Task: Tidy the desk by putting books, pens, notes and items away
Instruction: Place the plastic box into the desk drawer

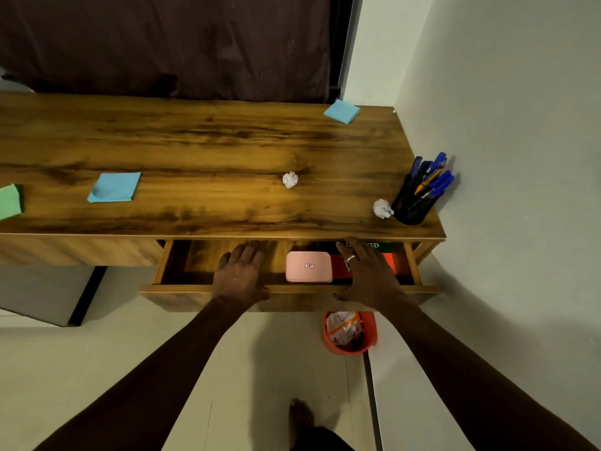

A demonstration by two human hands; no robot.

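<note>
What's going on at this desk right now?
A person stands at a wooden desk with its drawer pulled open. Both hands reach in over the drawer front with fingers straight: the left hand over the bare part, the right hand on a red book beside a pink box. On the desktop lie a near blue pad, a far blue pad, a green pad, a paper ball, a second paper ball and a pen holder.

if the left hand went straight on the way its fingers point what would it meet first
The left hand points into the open drawer over its bare floor. It would probably first meet the drawer's back wall, which is hidden under the desktop. The pink box sits right of that line.
</note>
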